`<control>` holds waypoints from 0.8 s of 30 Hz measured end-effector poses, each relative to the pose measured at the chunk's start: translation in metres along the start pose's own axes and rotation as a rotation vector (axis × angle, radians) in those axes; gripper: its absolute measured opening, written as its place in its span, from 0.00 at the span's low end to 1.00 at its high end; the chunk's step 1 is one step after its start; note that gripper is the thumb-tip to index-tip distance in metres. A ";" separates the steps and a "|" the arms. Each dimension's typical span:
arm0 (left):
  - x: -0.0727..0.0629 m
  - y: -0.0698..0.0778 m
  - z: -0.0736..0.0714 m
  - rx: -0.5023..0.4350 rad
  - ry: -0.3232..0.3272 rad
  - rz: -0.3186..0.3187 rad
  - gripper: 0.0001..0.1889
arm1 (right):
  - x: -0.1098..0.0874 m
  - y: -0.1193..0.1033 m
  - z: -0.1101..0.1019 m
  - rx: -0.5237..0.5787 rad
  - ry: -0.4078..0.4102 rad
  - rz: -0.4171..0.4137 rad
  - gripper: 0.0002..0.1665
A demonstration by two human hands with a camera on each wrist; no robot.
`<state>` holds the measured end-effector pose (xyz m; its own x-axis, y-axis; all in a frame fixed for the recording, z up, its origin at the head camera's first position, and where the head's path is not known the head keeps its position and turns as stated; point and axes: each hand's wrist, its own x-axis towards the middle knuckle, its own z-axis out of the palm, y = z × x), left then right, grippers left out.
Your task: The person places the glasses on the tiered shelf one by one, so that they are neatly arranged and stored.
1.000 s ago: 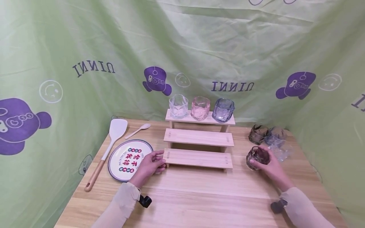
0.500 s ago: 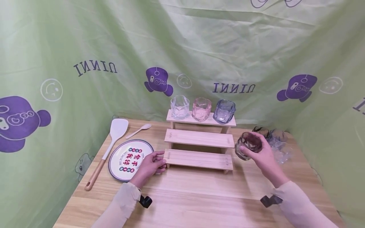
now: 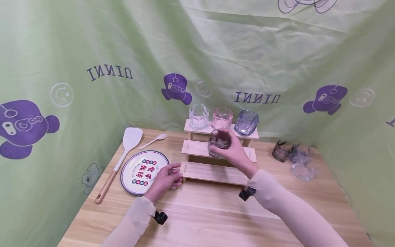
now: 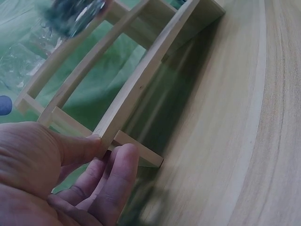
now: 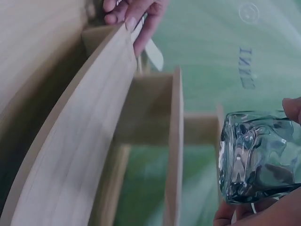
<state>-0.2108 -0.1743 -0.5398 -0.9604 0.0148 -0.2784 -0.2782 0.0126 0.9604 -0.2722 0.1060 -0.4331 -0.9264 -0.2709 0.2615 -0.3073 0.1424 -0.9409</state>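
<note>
My right hand (image 3: 237, 151) grips a dark smoky drinking glass (image 3: 216, 145) in front of the middle tier of a three-tier wooden display rack (image 3: 210, 172). In the right wrist view this faceted glass (image 5: 258, 157) hangs beside the rack's boards; whether it touches one, I cannot tell. At the rack's left end my left hand (image 3: 165, 180) pinches the lowest board, thumb above and fingers below, as the left wrist view shows. A clear glass (image 3: 199, 118), a pink glass (image 3: 222, 117) and a blue-grey glass (image 3: 247, 122) stand in a row on the top tier.
Right of the rack, a dark glass (image 3: 282, 151), a bluish glass (image 3: 300, 152) and a clear glass (image 3: 304, 171) sit close together. To the left lie a plate (image 3: 131, 173), a white spatula (image 3: 132, 138) and a small spoon (image 3: 161, 137). A green curtain (image 3: 148, 44) hangs behind.
My right hand has lifted the dark glass from the table's right side and carried it left to the middle tier. The left hand keeps its hold on the rack.
</note>
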 end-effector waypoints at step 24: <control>-0.002 0.000 -0.001 -0.022 -0.022 0.022 0.26 | 0.026 0.016 0.082 -0.197 0.092 0.018 0.48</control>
<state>-0.2090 -0.1757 -0.5391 -0.9656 0.0368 -0.2573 -0.2579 -0.0104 0.9661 -0.2837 0.0233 -0.4593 -0.9455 -0.1797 0.2717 -0.3183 0.3326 -0.8877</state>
